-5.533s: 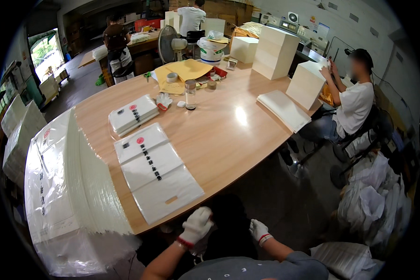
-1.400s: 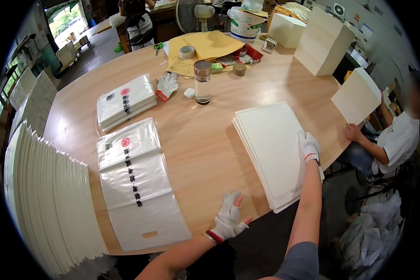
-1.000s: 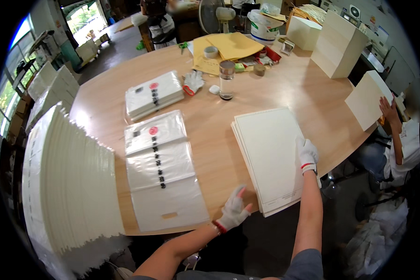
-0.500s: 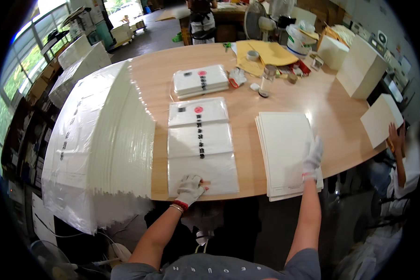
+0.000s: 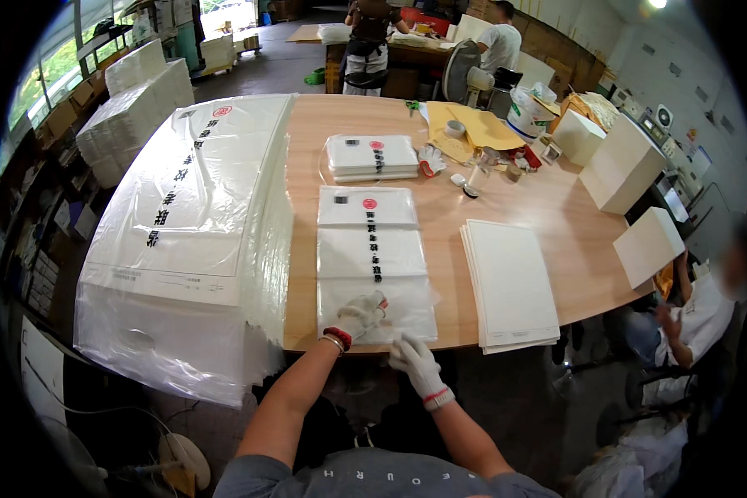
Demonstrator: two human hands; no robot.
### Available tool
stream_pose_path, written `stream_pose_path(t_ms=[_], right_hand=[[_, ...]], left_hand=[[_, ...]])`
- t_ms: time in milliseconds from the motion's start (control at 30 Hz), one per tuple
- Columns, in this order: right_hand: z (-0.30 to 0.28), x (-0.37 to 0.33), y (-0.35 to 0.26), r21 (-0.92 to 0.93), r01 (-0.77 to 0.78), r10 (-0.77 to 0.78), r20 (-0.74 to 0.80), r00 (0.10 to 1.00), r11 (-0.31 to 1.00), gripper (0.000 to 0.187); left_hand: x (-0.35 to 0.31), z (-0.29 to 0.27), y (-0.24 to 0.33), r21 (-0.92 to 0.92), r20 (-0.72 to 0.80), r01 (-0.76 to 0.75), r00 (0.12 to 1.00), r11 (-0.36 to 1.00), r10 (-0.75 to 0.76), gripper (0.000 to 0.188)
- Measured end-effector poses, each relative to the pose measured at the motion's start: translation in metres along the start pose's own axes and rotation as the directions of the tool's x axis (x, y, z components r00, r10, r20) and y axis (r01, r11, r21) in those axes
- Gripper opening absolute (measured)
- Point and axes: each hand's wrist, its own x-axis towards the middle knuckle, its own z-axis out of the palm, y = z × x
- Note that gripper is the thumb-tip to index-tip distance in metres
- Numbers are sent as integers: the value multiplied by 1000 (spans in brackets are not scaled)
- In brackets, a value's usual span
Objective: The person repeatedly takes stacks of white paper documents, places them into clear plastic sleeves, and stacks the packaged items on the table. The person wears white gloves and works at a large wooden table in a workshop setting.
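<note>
A flat clear plastic bag (image 5: 373,236) printed with black characters and a red round mark lies on the table in front of me. My left hand (image 5: 361,315), in a white glove, rests on its lower part with the fingers bent together on the film. At the bag's near edge my gloved right hand (image 5: 415,361) has its fingers closed on the film; the fingertips are partly hidden. To the right lies a stack of white paper sheets (image 5: 515,286), untouched. On the left a large pile of filled plastic bags (image 5: 183,207) reaches the table's near edge.
Behind the bag sit a smaller stack of folded bags (image 5: 369,158), a spare glove (image 5: 431,161) and a clear jar (image 5: 478,178). Brown paper (image 5: 473,124) and a tape roll (image 5: 454,129) lie farther back. A co-worker (image 5: 697,315) sits at the right by a white block (image 5: 649,246).
My right hand has left the paper stack and come left to the bag's near edge. My left hand stays on the bag's lower part. The view has shifted.
</note>
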Motion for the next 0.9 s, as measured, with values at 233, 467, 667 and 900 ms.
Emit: stream_pose_path(t_ms=[233, 467, 667, 900], right_hand=[[18, 79, -9, -560, 165, -200, -1, 980, 812, 30], [36, 16, -44, -858, 511, -840, 306, 448, -40, 25], [67, 65, -11, -850, 527, -555, 448, 701, -21, 30], [23, 0, -39, -594, 694, -353, 598, 719, 408, 28]], left_hand=[[6, -12, -18, -173, -304, -130, 950, 976, 73, 17], [22, -34, 19, -698, -113, 77, 970, 712, -216, 20], [-2, -63, 97, -656, -73, -65, 997, 752, 23, 37], [-44, -64, 88, 66, -255, -275, 925, 959, 282, 52]])
